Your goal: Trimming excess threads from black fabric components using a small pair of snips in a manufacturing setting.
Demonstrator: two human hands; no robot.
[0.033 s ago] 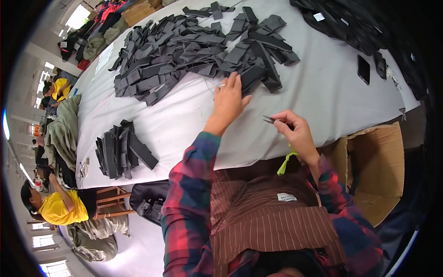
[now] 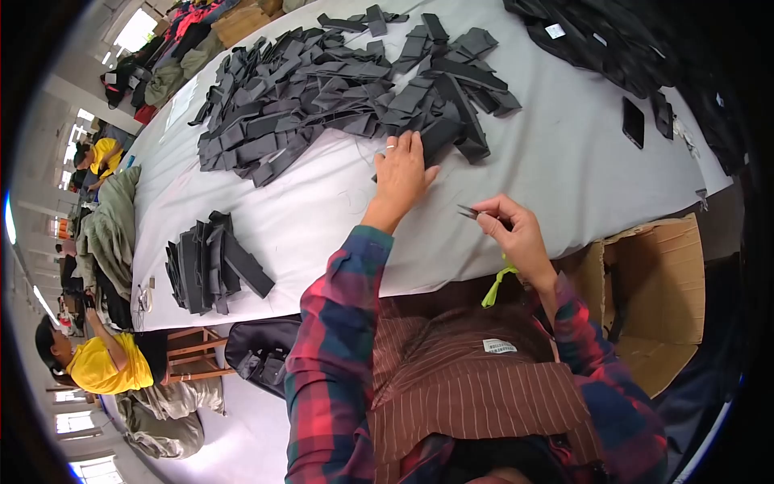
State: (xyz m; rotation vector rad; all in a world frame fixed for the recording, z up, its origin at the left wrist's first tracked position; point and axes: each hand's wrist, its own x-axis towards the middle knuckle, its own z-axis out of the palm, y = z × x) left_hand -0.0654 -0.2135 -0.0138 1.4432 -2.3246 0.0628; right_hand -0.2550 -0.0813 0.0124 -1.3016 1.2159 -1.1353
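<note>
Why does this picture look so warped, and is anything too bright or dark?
In the head view, the fisheye lens bends the edge of the table and blackens the corners; also in the head view, the upper left window glares white and the inside of the cardboard box lies in shadow.

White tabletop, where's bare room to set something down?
The tabletop is mostly bare between the small strip bundle and the left hand, and between the right hand and the smartphone. It's crowded under the large strip pile and the black fabric.
</note>
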